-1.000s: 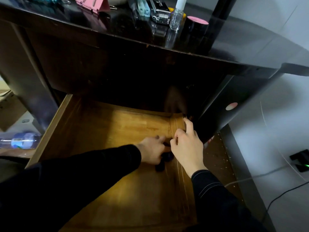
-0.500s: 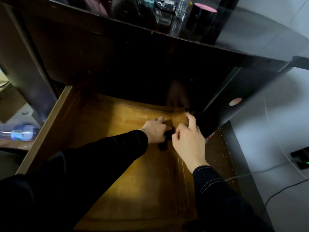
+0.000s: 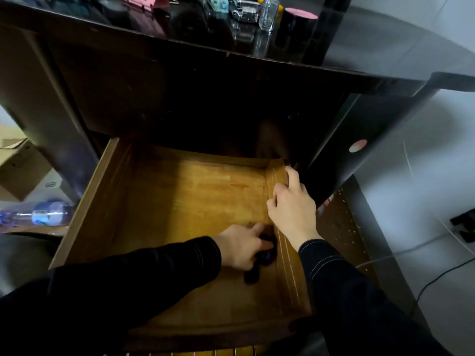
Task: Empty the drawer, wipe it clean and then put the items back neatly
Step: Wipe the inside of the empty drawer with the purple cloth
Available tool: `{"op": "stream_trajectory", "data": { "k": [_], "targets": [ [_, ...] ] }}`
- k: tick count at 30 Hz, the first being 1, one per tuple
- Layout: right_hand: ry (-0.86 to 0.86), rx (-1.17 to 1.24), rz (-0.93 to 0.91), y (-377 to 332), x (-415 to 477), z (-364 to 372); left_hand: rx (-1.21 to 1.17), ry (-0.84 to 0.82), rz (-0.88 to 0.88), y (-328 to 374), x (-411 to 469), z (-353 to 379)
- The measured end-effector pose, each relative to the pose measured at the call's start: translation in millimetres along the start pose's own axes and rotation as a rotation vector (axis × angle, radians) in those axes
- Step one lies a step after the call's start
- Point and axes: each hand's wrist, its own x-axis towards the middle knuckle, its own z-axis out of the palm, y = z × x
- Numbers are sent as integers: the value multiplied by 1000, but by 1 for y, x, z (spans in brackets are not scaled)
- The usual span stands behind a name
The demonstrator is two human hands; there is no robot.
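Left hand (image 3: 240, 246) curled round a dark wad (image 3: 264, 256), perhaps a cloth, right hand (image 3: 293, 210) gripping drawer (image 3: 180, 201) side wall

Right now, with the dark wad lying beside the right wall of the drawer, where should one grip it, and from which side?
Grip the dark wad by its bunched top, coming from above and the left. It lies low on the floor of the drawer, close against the right wall, which blocks that side. The left hand holds it this way.
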Motion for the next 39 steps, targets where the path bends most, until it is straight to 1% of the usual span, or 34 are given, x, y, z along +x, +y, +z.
{"op": "stream_trajectory", "data": {
  "k": [2,5,8,11,14,18,21,26,28,32,34,37,39],
  "targets": [
    [1,-1,0,0,-1,0,17,-11,25,3,-3,0],
    [3,1,-1,0,-1,1,45,-12,2,-9,8,-11],
    [10,5,-2,3,1,3,34,19,-109,-31,29,-21],
    [25,25,-7,4,1,5,-50,82,-205,-54,46,-29],
    [32,31,-12,5,2,5,-83,93,-196,-61,53,-28],
    [29,25,-5,4,2,4,-44,76,-175,-47,43,-18],
    [24,9,-8,3,1,2,-38,26,-109,-29,27,-18],
    [4,-20,-13,0,0,2,33,-79,139,4,-9,3],
    [7,-24,-9,0,0,3,51,-61,152,3,-8,5],
    [18,-16,-11,2,0,5,-11,-3,46,-19,15,-14],
    [22,-8,-9,3,1,5,-17,25,-61,-36,29,-22],
    [30,5,-13,4,1,6,15,122,-213,-59,47,-26],
    [35,7,-15,4,2,6,-7,176,-287,-63,55,-28]
  ]
}}
